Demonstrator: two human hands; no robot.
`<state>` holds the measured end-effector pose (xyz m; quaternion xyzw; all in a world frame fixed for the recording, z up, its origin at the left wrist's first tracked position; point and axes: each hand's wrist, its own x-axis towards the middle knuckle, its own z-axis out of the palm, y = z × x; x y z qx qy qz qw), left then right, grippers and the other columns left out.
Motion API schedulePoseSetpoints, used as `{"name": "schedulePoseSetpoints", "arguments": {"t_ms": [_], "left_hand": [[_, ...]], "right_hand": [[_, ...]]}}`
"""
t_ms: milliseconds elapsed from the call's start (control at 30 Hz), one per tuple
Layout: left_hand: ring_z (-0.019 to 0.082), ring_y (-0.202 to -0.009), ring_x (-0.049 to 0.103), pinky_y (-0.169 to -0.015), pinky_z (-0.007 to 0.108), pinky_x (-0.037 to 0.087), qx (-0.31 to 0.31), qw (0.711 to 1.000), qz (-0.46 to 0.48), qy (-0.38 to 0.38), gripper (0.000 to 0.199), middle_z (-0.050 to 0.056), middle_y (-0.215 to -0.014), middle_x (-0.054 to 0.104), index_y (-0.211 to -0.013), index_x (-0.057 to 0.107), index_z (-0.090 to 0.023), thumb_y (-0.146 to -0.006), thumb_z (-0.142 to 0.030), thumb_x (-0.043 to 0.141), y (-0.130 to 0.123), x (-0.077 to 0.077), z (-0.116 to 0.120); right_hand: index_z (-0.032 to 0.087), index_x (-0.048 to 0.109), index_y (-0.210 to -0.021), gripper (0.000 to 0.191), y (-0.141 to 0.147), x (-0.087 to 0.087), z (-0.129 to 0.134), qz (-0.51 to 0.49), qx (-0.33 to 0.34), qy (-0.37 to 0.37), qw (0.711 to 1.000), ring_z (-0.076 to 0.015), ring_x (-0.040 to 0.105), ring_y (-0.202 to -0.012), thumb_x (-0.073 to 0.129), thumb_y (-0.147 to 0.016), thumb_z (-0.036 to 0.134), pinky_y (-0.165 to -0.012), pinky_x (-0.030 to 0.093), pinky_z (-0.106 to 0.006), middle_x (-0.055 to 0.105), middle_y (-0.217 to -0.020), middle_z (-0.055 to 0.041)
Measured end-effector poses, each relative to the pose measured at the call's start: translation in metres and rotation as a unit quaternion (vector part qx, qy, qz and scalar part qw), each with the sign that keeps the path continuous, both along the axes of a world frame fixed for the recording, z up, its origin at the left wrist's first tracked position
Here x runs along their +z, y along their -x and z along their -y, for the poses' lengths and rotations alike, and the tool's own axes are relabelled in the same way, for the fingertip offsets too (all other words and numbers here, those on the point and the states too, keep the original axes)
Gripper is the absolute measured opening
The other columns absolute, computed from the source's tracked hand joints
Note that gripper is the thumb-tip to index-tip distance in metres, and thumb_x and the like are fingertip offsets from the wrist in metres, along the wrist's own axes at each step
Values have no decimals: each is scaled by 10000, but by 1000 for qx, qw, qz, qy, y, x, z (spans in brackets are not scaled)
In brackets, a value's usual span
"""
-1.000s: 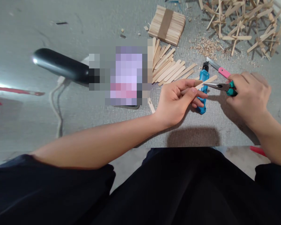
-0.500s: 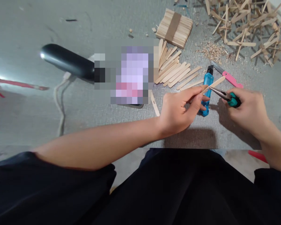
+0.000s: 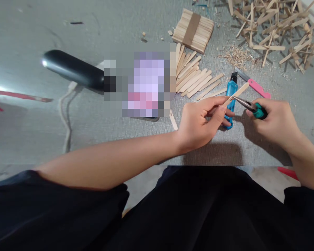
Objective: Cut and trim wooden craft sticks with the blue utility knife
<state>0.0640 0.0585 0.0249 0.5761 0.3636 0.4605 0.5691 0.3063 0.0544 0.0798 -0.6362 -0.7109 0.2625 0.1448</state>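
Between the thumb and fingers of my left hand (image 3: pixel 202 118) is a wooden craft stick (image 3: pixel 241 90), its far end pointing up and to the right. My right hand (image 3: pixel 276 120) grips needle-nose pliers (image 3: pixel 259 111) with green and black handles. The tips of the pliers touch the stick's edge near my left fingertips. Below the stick, partly hidden by my left fingers, a blue utility knife (image 3: pixel 231 89) lies on the table. Just beyond it is a pink-handled cutter (image 3: pixel 259 89) with its blade out.
Loose craft sticks (image 3: pixel 199 82) are fanned beside a banded bundle (image 3: pixel 205 33). Wood shavings (image 3: pixel 235 57) lie near crossed, joined sticks (image 3: pixel 272 45) at the far right. A pixelated phone (image 3: pixel 148 80), a black device (image 3: pixel 73 69) with a cable, and a notched stick piece (image 3: pixel 173 120) are left.
The view has shifted very slightly. The pliers' tips stay at the same part of the stick, and both hands keep their hold.
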Motion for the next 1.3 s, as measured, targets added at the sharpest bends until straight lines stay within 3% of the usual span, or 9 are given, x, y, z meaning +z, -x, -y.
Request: {"name": "schedulePoseSetpoints", "arguments": {"t_ms": [333, 533, 767, 867, 933, 967, 1067, 1167, 1300], "left_hand": [[135, -676, 822, -656, 234, 703, -14, 1000, 19, -3, 414, 104, -966, 878, -1281, 775, -101, -1143, -482, 690, -1, -3, -8], [122, -651, 799, -650, 233, 694, -17, 1000, 15, -7, 446, 88, -937, 869, -1255, 786, -109, -1142, -530, 691, 0, -5, -12], [112, -637, 780, -636, 221, 678, -4, 1000, 12, 0, 420, 81, -905, 864, -1203, 794, -106, -1117, -510, 723, -1, -5, -16], [118, -630, 784, -614, 225, 678, -6, 1000, 18, 21, 411, 76, -901, 868, -1190, 783, -116, -1101, -515, 741, -2, -4, -18], [126, -619, 788, -598, 229, 680, -9, 999, 28, 39, 440, 73, -893, 869, -1170, 772, -126, -1086, -557, 756, -2, -3, -18], [130, -616, 792, -594, 233, 682, -10, 998, 32, 48, 455, 73, -893, 870, -1161, 767, -132, -1078, -579, 762, -2, -2, -18], [146, -622, 804, -594, 252, 696, -7, 997, 32, 72, 490, 75, -906, 877, -1161, 757, -147, -1065, -628, 767, -3, -1, -18], [155, -636, 811, -605, 267, 708, -7, 996, 31, 79, 499, 84, -925, 881, -1203, 751, -146, -1076, -629, 750, -3, -2, -17], [162, -663, 825, -627, 274, 713, -13, 997, 19, 80, 440, 102, -952, 881, -1269, 745, -117, -1109, -527, 725, -2, 0, -14]], "right_hand": [[231, 649, -762, 368, -9, 13, -14, -122, 35, 248, 960, -150, 423, -626, 829, -905, 518, -600, 349, -348, 502, -677, 17], [224, 669, -744, 486, -18, 11, -20, -277, 92, 442, 848, -191, 620, -639, 813, -994, 616, -596, 453, -335, 660, -668, -27], [188, 688, -823, 371, -24, 8, -21, -401, 124, 521, 743, -184, 722, -626, 826, -1009, 477, -631, 551, -304, 745, -720, -35], [204, 661, -842, 367, -23, 12, -19, -411, 128, 527, 733, -173, 680, -581, 827, -996, 494, -608, 540, -313, 728, -706, -17], [228, 656, -849, 366, -21, 13, -17, -376, 118, 484, 781, -183, 646, -590, 804, -994, 530, -595, 518, -330, 681, -671, 1], [240, 655, -847, 357, -19, 12, -16, -334, 111, 432, 831, -187, 625, -604, 787, -994, 537, -597, 501, -338, 649, -660, 9], [262, 653, -856, 248, -11, 5, -12, -123, 62, 126, 982, -218, 596, -700, 731, -971, 468, -687, 478, -390, 636, -730, -12], [260, 670, -946, 104, -7, -7, -9, 68, 32, -136, 988, -305, 664, -882, 676, -921, 361, -819, 497, -470, 738, -926, -99], [249, 698, -1068, 171, -8, -12, -5, 185, 30, -180, 966, -364, 698, -967, 653, -906, 277, -827, 510, -497, 753, -1040, -150]]}}
